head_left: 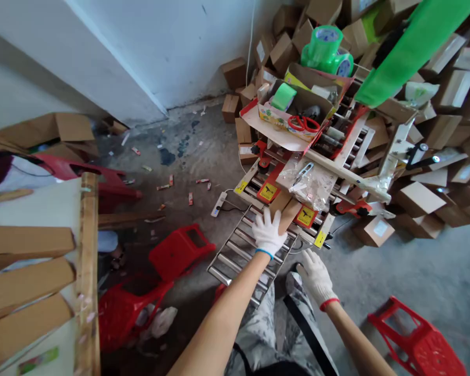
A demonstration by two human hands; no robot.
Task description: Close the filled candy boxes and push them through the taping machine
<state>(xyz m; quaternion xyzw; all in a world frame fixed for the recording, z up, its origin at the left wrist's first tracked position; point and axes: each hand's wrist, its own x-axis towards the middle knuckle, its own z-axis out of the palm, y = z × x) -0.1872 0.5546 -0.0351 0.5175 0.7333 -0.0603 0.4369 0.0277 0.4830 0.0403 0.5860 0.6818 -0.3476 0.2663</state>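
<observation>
Lying on the desk (68,189) at far left: long brown boxes (27,284), side by side. Behind it, an open cardboard box (72,128) by the wall. Next, two red stools (180,253) on the floor, the nearer one with crumpled white plastic (164,321) beside it. Small red-and-white wrappers (190,198) scattered past them. White power strip (219,204) on the floor, near the roller conveyor (219,276). Left hand (267,233), white glove with blue cuff: fingers spread, palm down on the near end of the brown carton (289,213); not clenched. Carton sits on the rollers, between two yellow warning labels (267,191) on the machine (342,175), far end under the clear plastic packaging (317,192) there. Small knife (302,173) on that packaging. Above: printed tray (268,114) with green tape (284,96) and red scissors (303,124). Right hand (315,274), white glove with red cuff: released, fingers extended, apart from the carton, below the machine's near corner. More green tape rolls (325,44) behind the tray. Wide green strip (415,57) slants across upper right. Piled parcels (421,198) beyond the machine. Another red stool, lower right.
</observation>
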